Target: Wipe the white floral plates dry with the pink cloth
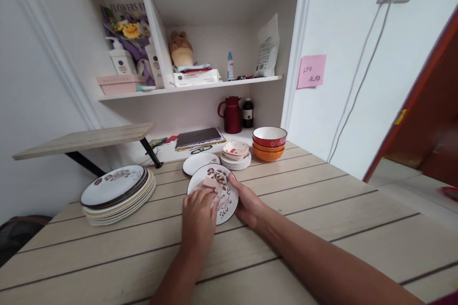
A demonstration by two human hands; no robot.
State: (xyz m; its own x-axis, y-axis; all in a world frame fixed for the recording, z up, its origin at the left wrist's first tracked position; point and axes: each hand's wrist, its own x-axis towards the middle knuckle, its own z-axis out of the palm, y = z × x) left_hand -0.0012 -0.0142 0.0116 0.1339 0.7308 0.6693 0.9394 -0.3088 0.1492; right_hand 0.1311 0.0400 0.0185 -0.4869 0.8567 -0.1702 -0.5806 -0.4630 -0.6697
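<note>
In the middle of the view a white plate (pixel 228 209) with brown flowers and a dark rim is tilted toward me above the table. My right hand (pixel 249 202) grips its right edge, thumb on the face and fingers behind. My left hand (pixel 200 212) presses a pale pink cloth (pixel 212 184) against the plate's face, its fingers bent over the cloth. Just behind, another white dark-rimmed plate (pixel 200 162) lies on the table. To its right are small white plates (pixel 236 163) in a stack, topped by small squarish patterned dishes (pixel 235 148).
A tall stack of large plates (pixel 116 186) stands at left, beside a raised wooden stand (pixel 89 138). Red and orange bowls (pixel 269 145) are stacked at back right. Behind are a laptop (pixel 198 137), glasses (pixel 201 149), a red jug (pixel 232 115) and a dark bottle (pixel 247 113), under a shelf (pixel 222 83).
</note>
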